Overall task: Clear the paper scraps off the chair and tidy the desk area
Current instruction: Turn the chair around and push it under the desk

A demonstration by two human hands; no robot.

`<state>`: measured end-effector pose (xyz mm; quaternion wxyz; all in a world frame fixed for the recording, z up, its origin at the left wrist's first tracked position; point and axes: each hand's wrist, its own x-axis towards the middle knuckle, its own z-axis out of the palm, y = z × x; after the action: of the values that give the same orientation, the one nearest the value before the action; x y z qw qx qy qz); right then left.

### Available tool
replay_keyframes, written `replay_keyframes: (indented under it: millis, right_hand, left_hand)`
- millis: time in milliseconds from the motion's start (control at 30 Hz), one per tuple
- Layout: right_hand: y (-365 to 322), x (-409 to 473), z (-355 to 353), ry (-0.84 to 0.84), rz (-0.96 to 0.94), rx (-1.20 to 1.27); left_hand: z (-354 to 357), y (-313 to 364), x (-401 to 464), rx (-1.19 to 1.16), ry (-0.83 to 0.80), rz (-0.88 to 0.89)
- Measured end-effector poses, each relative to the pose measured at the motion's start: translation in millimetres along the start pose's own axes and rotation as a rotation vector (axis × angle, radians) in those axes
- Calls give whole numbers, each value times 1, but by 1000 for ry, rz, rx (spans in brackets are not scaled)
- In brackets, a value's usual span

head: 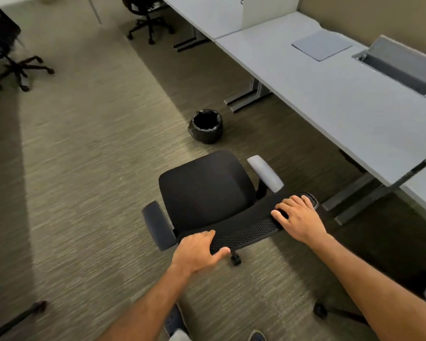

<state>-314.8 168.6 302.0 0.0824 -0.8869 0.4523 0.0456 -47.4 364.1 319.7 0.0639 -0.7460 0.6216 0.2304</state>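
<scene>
Both hands rest on the top edge of the chair's point(207, 193) mesh backrest point(246, 232); the left hand point(197, 252) makes a loose grip at its near end, fingers curled over the top and thumb spread along the rear edge; the right hand point(298, 220) lies at the far end, palm down, fingers splayed and flat, closing on nothing. Ahead of both grips the black seat is bare; beyond it stands a black bin point(207, 126); the worktop point(354, 104) runs off right of the right hand.
</scene>
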Motion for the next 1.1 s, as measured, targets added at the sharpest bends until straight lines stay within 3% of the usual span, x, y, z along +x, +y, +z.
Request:
replay_keyframes:
  millis: [367, 533, 1100]
  right_hand:
    - [-128, 20, 16, 11, 163, -131]
    - [-177, 41, 18, -2, 192, -71]
    - [-214, 159, 17, 81, 379, 13]
  left_hand:
    - [-55, -160, 31, 59, -61, 260]
    - [-91, -219, 70, 158, -61, 354]
    - [-170, -293, 218, 246, -23, 549]
